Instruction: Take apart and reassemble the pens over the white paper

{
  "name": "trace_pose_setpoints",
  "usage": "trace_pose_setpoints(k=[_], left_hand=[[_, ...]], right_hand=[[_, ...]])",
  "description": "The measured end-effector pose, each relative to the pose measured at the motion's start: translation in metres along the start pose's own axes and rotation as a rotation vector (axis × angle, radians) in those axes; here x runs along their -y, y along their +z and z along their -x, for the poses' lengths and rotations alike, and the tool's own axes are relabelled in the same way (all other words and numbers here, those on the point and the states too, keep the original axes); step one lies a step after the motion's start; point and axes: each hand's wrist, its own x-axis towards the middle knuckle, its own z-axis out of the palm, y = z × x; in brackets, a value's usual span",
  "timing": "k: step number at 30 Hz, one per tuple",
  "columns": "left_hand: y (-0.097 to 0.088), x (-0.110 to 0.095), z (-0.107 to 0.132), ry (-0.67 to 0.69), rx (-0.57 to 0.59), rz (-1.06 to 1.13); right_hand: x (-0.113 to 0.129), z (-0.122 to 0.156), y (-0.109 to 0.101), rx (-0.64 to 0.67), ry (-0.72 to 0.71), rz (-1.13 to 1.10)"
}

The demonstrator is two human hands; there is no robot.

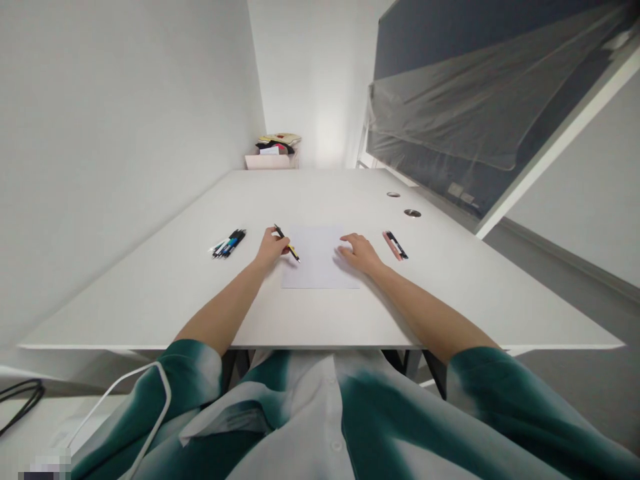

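Left hand (271,248) clenched on a yellow-and-black pen (293,252) beside the paper sheet (320,267), right hand (360,255) open, fingers released on it; pen bundle (229,243) at ten o'clock, paired pens (396,245) at two, pale box (273,161) at twelve.

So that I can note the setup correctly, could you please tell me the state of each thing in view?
Left hand: closed around the pen.
Black-and-yellow pen: held, tilted.
Right hand: open, fingers resting on the paper.
Sheet of white paper: lying flat, apparently blank.
Bundle of pens: bunched, lying on the white desk.
Pink and black pens: lying side by side.
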Motion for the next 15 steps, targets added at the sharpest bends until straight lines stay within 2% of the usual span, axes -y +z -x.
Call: trace_pose_setpoints(k=[3, 6, 11, 15], left_hand=[[0.021, 0.000, 0.013, -0.042, 0.064, 0.162], [0.031, 0.001, 0.019, -0.056, 0.135, 0.283], [0.031, 0.005, 0.017, -0.107, 0.255, 0.314], [0.020, 0.010, 0.010, -0.023, 0.269, 0.141]], right_hand=[[0.016, 0.001, 0.005, 0.065, -0.081, -0.241], [0.032, 0.004, 0.009, 0.117, -0.111, -0.388], [0.037, 0.003, 0.010, 0.087, -0.068, -0.448], [0.022, 0.000, 0.008, 0.103, 0.007, -0.526]])
